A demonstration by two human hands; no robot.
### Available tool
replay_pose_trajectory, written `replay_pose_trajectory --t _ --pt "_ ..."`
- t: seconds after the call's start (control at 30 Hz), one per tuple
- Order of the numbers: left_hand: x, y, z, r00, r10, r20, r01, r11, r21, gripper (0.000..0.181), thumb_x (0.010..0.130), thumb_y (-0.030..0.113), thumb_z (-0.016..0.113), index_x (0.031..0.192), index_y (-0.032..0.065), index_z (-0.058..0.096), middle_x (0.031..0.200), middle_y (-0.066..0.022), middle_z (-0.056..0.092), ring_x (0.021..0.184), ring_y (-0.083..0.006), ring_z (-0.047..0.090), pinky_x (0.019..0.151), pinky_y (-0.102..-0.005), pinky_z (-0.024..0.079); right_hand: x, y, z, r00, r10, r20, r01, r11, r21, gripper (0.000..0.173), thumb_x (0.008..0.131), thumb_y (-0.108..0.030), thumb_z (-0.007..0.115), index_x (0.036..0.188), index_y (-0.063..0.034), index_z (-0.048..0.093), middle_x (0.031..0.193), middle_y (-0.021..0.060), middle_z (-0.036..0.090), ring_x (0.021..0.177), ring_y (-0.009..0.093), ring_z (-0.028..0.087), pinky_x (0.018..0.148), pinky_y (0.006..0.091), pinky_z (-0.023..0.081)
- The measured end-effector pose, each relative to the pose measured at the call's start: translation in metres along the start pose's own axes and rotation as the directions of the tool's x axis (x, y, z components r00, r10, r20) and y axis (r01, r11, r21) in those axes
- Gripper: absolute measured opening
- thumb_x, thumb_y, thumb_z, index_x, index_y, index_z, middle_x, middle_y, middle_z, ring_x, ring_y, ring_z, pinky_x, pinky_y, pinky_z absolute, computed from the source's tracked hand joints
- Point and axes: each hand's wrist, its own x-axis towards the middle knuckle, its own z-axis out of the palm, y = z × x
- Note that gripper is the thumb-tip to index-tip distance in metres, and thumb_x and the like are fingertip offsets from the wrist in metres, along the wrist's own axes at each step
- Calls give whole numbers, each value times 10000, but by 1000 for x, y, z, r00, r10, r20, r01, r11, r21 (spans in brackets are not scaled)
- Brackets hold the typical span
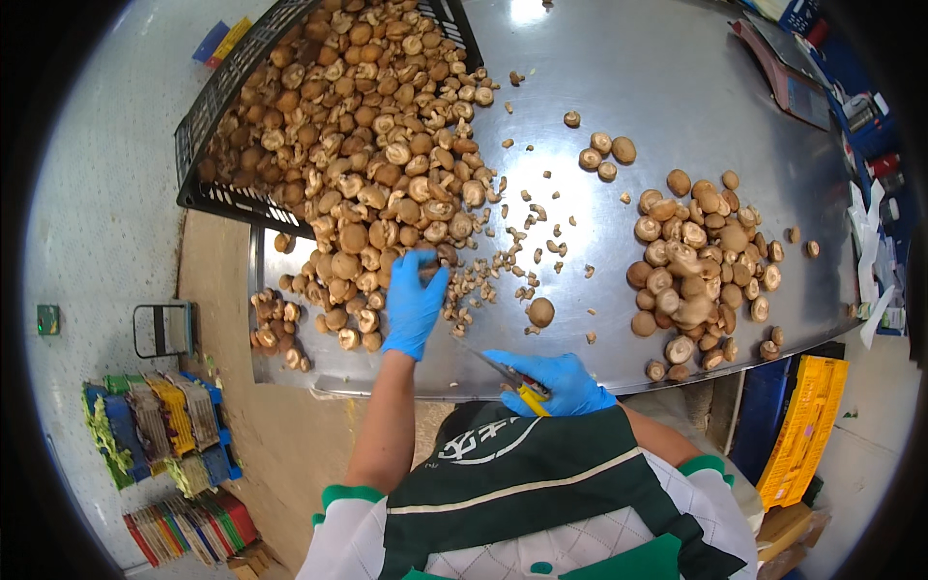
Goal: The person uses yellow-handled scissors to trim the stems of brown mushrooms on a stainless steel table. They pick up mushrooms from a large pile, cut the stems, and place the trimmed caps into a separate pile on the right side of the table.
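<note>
My left hand, in a blue glove, reaches to the near edge of a large heap of shiitake mushrooms. Its thumb and fingers curve around a dark brown mushroom; whether they grip it is unclear. A pair of scissors with yellow handles is held in my gloved right hand, near the table's front edge. The blades point up and left. Cut stems lie scattered just right of my left hand. Farther right sits a pile of mushrooms, with a few blurred ones on top.
A black plastic crate lies tipped, mushrooms spilling onto the steel table. A weighing scale stands at the far right. Stacked crates are on the floor at left; a yellow crate leans below the table's right end.
</note>
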Motion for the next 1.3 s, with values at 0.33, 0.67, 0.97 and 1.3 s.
replay_pose_trajectory --t 0.33,0.67,0.97,1.3 --pt "-42 -44 0 979 -155 134 205 692 -693 556 806 -8 619 1327 102 459 1218 -75 556 1024 -178 591 803 -290 534 16 31 4 930 353 106 -342 933 -114 596 878 -470 640 1384 -190 497 957 155 661 808 314 669 703 374 529" --pt "-67 -8 6 992 -47 120 122 645 -754 664 727 -86 603 1352 61 435 1342 -130 517 1166 -221 563 884 -303 536 22 39 11 954 292 62 -278 946 -167 543 896 -476 606 1341 -174 533 936 164 674 792 325 673 677 393 531" --pt "-51 -30 -6 949 -198 245 280 171 -945 434 839 125 558 1269 68 526 1206 -169 587 1116 -301 595 852 -457 560 13 42 11 945 321 -54 -326 938 -120 488 894 -452 623 1266 -141 573 793 138 676 690 320 675 590 403 524" --pt "34 -43 -12 905 -424 30 425 904 -49 469 823 473 714 1024 61 616 822 -51 635 637 -134 597 492 -280 485 14 47 12 960 281 -3 -279 952 -125 494 886 -441 638 1297 -177 567 831 137 659 658 317 663 592 392 527"
